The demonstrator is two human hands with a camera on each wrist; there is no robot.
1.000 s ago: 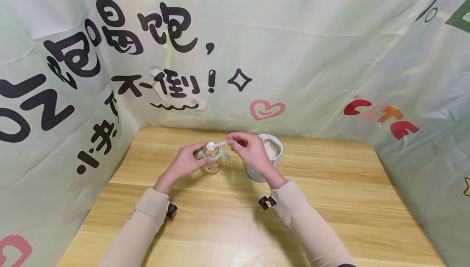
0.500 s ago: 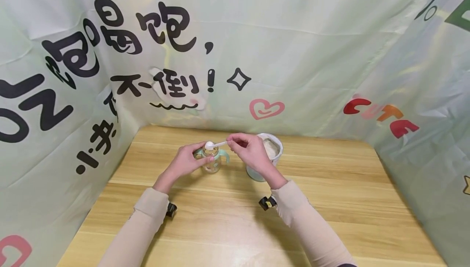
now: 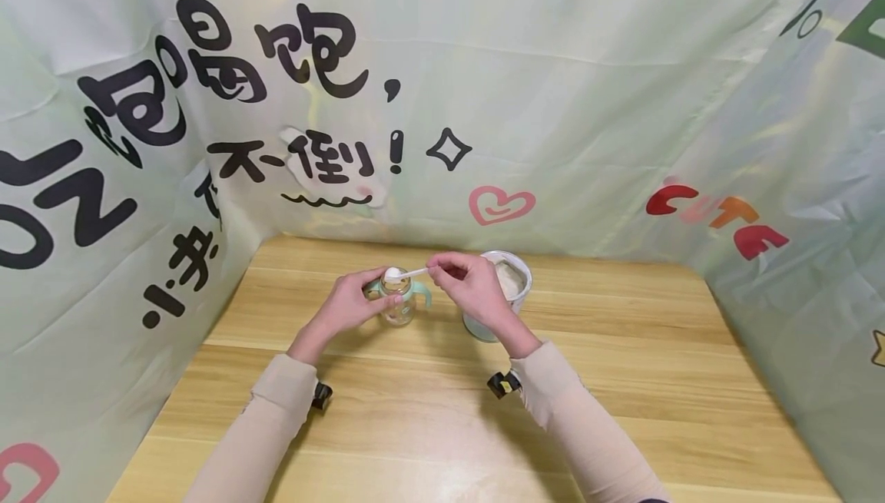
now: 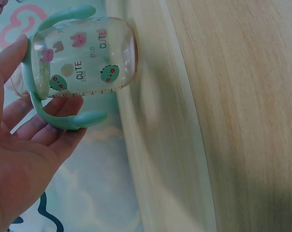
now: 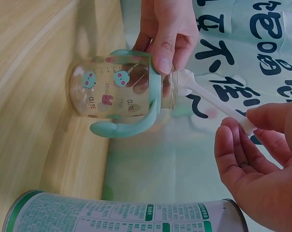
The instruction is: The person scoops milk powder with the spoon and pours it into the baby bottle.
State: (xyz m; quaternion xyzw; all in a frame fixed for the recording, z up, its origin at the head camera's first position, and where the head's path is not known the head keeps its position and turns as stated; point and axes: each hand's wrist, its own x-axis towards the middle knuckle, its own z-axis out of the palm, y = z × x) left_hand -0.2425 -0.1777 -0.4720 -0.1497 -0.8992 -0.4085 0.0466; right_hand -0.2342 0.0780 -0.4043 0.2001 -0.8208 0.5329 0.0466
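A clear baby bottle (image 3: 399, 312) with green handles and printed cartoon figures stands upright on the wooden table. My left hand (image 3: 349, 303) holds it at the green collar, thumb on the near side. In the right wrist view, the thumb and fingers of my right hand (image 5: 262, 159) pinch the handle end of a white scoop (image 5: 216, 102). The scoop's bowl, with white powder in it, is at the bottle's open mouth. Just beyond my right hand is an open can (image 3: 528, 282) of pale powder, partly hidden by that hand.
The wooden table (image 3: 622, 365) runs up to printed fabric walls (image 3: 588, 142) at the back and on both sides. Printed text covers the can's wall (image 5: 126, 217) in the right wrist view, close below the bottle.
The scoop's bowl has shifted very slightly left at the bottle's mouth and its tilt looks a little different. Both hands, the bottle and the can stay nearly where they were.
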